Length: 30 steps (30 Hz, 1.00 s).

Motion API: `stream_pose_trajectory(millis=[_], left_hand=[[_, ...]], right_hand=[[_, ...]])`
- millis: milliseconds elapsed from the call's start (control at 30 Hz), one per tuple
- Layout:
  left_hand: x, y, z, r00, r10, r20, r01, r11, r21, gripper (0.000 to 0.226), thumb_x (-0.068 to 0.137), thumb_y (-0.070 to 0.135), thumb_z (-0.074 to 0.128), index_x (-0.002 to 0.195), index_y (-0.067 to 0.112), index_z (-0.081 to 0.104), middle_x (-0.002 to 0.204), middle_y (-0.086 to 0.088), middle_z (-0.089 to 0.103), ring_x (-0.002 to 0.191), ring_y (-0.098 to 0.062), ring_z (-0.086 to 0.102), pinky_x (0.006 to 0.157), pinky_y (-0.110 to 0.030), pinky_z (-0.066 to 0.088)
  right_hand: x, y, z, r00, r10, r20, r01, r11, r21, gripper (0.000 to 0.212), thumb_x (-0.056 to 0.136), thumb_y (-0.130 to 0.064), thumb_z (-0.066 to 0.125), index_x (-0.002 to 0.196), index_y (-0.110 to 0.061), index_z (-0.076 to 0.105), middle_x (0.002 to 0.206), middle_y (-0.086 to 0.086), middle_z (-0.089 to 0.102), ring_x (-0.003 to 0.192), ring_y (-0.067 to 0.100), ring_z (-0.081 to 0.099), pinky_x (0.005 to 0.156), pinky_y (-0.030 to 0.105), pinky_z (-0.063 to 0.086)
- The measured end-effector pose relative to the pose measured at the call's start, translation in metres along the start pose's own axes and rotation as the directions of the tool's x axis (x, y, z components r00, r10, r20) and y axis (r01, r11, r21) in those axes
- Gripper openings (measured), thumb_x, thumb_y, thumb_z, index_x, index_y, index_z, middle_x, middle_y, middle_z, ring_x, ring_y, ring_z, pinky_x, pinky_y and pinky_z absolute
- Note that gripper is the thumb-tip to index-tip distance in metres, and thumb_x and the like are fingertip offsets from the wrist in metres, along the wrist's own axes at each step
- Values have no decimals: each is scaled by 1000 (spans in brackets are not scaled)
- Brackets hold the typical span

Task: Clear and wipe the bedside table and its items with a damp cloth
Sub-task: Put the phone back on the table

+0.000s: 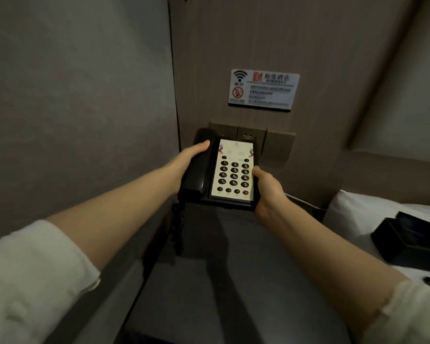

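there is just one view. the camera sits on the person's head and looks forward and down along both arms. it faces the corner where the wall (233, 33) meets the table (233, 256). the phone (224, 170) is near the middle and close. the bed (358, 219) shows at the right edge. the wide lens bends the sides.

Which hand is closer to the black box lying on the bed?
Right. The right hand grips the phone's right edge, on the side toward the black box. The left hand holds the handset side, farther away.
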State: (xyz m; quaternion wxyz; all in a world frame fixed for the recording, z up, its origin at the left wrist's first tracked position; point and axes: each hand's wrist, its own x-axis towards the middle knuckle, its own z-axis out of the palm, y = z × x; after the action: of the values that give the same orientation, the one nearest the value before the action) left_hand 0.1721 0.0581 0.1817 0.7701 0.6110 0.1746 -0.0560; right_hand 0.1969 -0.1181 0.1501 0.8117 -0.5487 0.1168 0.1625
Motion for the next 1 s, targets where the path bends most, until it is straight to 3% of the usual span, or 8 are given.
stream_pose_trajectory(millis=[67, 233, 367, 467, 533, 667, 833, 1000], left_hand=[[15, -6, -5, 1000, -16, -22, 16, 1000, 10, 41, 82, 49, 68, 95, 11, 71, 83, -11, 76, 69, -27, 73, 53, -35, 58], [50, -50, -16, 982, -136, -130, 144, 988, 52, 70, 70, 55, 77, 121, 8, 63, 109, -16, 70, 97, -33, 68, 89, -47, 54], [70, -87, -22, 954, -139, -265, 150, 989, 21, 94, 61, 63, 79, 131, 5, 53, 116, -16, 65, 98, -34, 66, 90, -46, 54], [80, -102, -25, 868, 63, -493, 76, 964, 257, 73, 76, 56, 70, 123, 2, 56, 120, -17, 61, 106, -33, 61, 94, -40, 50], [83, -102, -25, 756, 339, -560, 45, 827, 561, 45, 85, 42, 65, 114, 8, 60, 121, -15, 59, 110, -33, 56, 94, -37, 46], [81, -94, -27, 678, 639, -364, -68, 547, 834, 17, 88, 35, 61, 97, 20, 62, 107, -7, 57, 101, -29, 55, 82, -37, 46], [78, -105, -34, 739, 645, -195, -66, 358, 931, 33, 89, 44, 58, 70, 19, 62, 77, 2, 64, 78, -23, 62, 65, -31, 47], [72, -108, -38, 710, 684, -169, -56, 294, 954, 16, 89, 39, 57, 94, 31, 70, 92, 2, 72, 89, -29, 66, 70, -32, 49]], right_hand=[[19, 10, 2, 1000, -7, -7, 7, 1000, 5, 26, 104, -25, 40, 103, -16, 64, 81, 9, 76, 67, 26, 74, 50, 38, 58], [58, 62, -12, 998, 7, -55, -8, 1000, -15, 38, 104, -18, 39, 140, -10, 45, 123, 21, 64, 105, 38, 65, 89, 53, 53], [74, 101, -30, 995, 35, -93, -35, 999, 4, 38, 104, -17, 40, 140, -6, 46, 119, 21, 66, 103, 37, 66, 88, 52, 54], [83, 117, -37, 993, 64, -104, -62, 998, 22, 37, 104, -18, 41, 139, -7, 47, 116, 20, 67, 101, 36, 67, 84, 51, 56], [87, 123, -36, 991, 70, -114, -68, 998, 17, 38, 104, -18, 42, 141, -8, 45, 117, 19, 67, 101, 35, 67, 84, 50, 56], [92, 133, -32, 987, 65, -145, -67, 998, -9, 43, 104, -19, 43, 146, -12, 38, 119, 15, 65, 97, 30, 66, 80, 45, 56], [90, 140, -25, 986, 80, -148, -81, 997, 2, 46, 104, -19, 43, 149, -16, 34, 97, 6, 64, 83, 22, 65, 63, 36, 54], [86, 142, -24, 989, 80, -122, -85, 996, -36, 47, 104, -18, 44, 149, -17, 33, 108, 8, 65, 85, 21, 66, 64, 36, 55]])
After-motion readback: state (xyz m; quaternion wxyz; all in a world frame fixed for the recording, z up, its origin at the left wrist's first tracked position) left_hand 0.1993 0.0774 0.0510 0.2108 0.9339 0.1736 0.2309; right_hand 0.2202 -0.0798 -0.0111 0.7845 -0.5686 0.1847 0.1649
